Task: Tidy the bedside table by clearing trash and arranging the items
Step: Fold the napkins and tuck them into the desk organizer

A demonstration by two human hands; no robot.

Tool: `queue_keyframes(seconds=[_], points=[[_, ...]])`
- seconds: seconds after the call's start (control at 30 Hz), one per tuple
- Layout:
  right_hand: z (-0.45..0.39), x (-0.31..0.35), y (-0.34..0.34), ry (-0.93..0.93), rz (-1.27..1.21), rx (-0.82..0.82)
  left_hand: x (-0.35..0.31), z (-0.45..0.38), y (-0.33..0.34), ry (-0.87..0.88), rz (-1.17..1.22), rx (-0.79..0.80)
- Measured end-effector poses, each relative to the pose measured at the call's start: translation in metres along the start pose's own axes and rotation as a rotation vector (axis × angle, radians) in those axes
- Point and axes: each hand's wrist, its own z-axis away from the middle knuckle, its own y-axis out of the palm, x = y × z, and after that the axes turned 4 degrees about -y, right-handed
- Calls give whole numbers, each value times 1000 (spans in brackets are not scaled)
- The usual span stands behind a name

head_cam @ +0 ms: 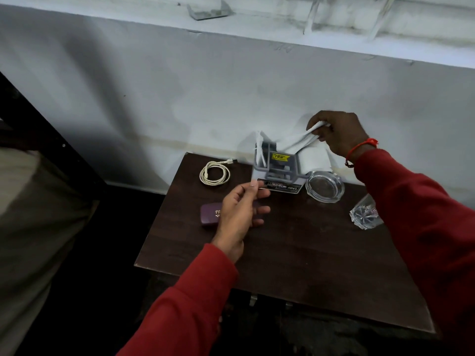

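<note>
Left hand pinches the tissue holder's front corner, likely bracing it. Purple case sits just under that hand. Farther back, right hand grips white tissue, apparently feeding it into the holder.

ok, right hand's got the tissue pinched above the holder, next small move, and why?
Probably push the white tissue down into the grey holder. The right hand pinches its end above the holder, while the left hand steadies the holder's front corner. The tissue looks only partly tucked in.
</note>
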Motion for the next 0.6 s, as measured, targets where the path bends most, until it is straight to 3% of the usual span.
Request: queue_keyframes(seconds=[0.3, 0.47, 0.6], points=[[-4, 2, -1, -56, 124, 151, 0, 0, 0, -18, -20, 15], [-10, 10, 18, -101, 146, 134, 1, -1, 1, -23, -32, 22], [-12, 13, 36, -21, 129, 169, 2, -2, -1, -21, -26, 22]])
